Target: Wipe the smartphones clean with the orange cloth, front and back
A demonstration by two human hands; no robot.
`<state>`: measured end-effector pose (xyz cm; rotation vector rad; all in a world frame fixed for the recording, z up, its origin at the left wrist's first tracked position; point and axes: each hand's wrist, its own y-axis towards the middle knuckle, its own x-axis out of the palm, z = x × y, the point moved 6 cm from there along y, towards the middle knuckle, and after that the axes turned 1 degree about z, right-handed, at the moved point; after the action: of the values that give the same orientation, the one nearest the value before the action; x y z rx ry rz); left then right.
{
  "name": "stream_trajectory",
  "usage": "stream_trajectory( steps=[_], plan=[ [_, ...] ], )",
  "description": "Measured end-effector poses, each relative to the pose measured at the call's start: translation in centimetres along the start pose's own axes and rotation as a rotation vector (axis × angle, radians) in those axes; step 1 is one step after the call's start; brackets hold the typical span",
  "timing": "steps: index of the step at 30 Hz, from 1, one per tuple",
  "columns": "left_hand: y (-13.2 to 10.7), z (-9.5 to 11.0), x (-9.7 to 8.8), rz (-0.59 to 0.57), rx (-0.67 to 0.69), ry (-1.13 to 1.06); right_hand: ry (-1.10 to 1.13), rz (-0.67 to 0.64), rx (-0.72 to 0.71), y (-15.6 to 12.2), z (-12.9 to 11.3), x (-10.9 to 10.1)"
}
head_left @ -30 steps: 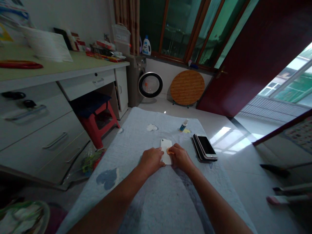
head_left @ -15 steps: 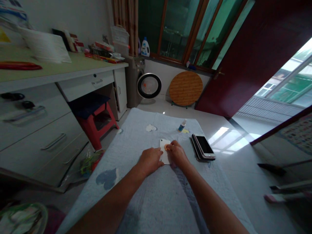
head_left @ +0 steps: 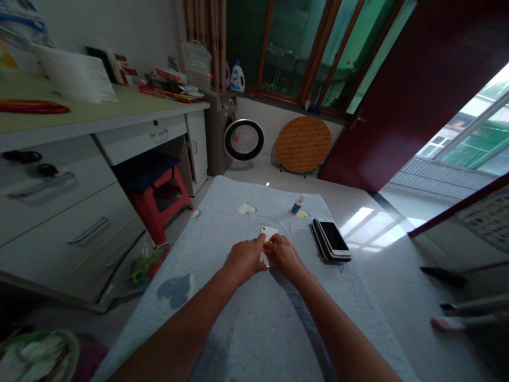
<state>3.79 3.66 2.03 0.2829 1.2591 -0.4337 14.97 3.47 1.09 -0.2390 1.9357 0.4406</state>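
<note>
A white phone (head_left: 269,234) lies back-up on the pale blue quilted cloth (head_left: 254,318), mostly covered by both hands. My left hand (head_left: 245,259) rests on its left edge with the fingers curled against it, holding it down. My right hand (head_left: 283,255) is closed over the phone's right side, pressing a small orange pad of which only a sliver shows by the fingertips. A stack of phones (head_left: 332,239), the top one with a dark screen up, lies just to the right.
A small spray bottle (head_left: 296,206) and a yellow scrap lie at the far edge of the cloth, with a white wad (head_left: 246,208) to their left. A red stool (head_left: 157,196) stands under the desk (head_left: 99,114) on the left. A round wooden tabletop (head_left: 304,144) leans against the far wall.
My right hand slid up the phone with the orange pad, then back down toward me, so it now covers more of the phone. The left hand stayed on the phone's left edge.
</note>
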Motion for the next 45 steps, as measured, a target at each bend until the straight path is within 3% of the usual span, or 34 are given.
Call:
stream_trajectory(
  steps=[3, 6, 12, 16, 22, 26, 36, 45],
  plan=[
    [0.0, 0.0, 0.0, 0.004, 0.008, -0.005, 0.064, -0.025, -0.033, -1.7, -1.0, -0.2],
    [0.0, -0.1, 0.1, -0.01, 0.009, 0.013, 0.064, -0.02, 0.009, -1.5, -0.3, -0.3],
    [0.0, 0.0, -0.1, -0.048, 0.005, 0.047, -0.064, 0.034, 0.161, 3.4, 2.8, -0.3],
    [0.0, 0.0, -0.1, -0.066, 0.0, 0.034, -0.103, -0.006, 0.16, 5.5, 2.7, 0.2],
    [0.1, 0.0, -0.1, -0.044, 0.009, 0.006, -0.042, -0.072, 0.017, 4.3, 0.8, 0.9],
    [0.1, 0.1, -0.1, -0.06, 0.02, -0.009, -0.02, -0.111, -0.007, 4.3, 1.1, 0.9],
    [-0.2, 0.7, -0.7, -0.033, 0.082, -0.007, -0.165, -0.157, 0.059, 8.1, 2.0, 0.8],
    [-0.4, 0.5, 0.2, 0.017, 0.077, 0.011, -0.199, -0.184, 0.161, 6.7, 5.2, -1.1]
  ],
)
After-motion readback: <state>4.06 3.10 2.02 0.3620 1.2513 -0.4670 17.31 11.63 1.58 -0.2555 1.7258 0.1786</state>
